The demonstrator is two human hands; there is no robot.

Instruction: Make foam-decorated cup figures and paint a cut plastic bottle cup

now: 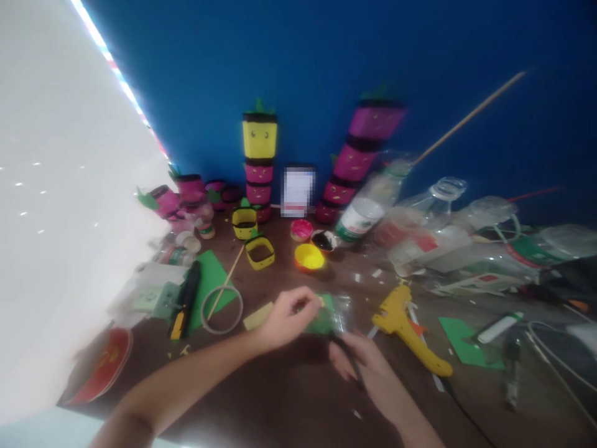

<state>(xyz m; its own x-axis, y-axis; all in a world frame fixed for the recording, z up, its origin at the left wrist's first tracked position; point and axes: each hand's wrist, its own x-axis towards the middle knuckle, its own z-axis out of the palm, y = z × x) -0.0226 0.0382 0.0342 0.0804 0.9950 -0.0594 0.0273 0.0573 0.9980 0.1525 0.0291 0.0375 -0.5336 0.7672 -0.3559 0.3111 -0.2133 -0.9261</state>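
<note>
The right hand [373,364] is motion-blurred; the type of the slim dark tool [347,354] in its grasp cannot be determined. Whether the left hand [286,318] grips the green sheet [321,323] is unclear, as its fingers mask the contact. Both forearms are cut off by the lower edge. The upright screen [298,190] is pixelated and unreadable. Faces on the tall purple stack [354,163] are smeared. The lower edge truncates the glue gun's cord [466,414].

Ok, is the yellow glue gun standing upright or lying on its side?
Lying on its side: the yellow glue gun is flat on the brown table, apart from the right hand.
</note>
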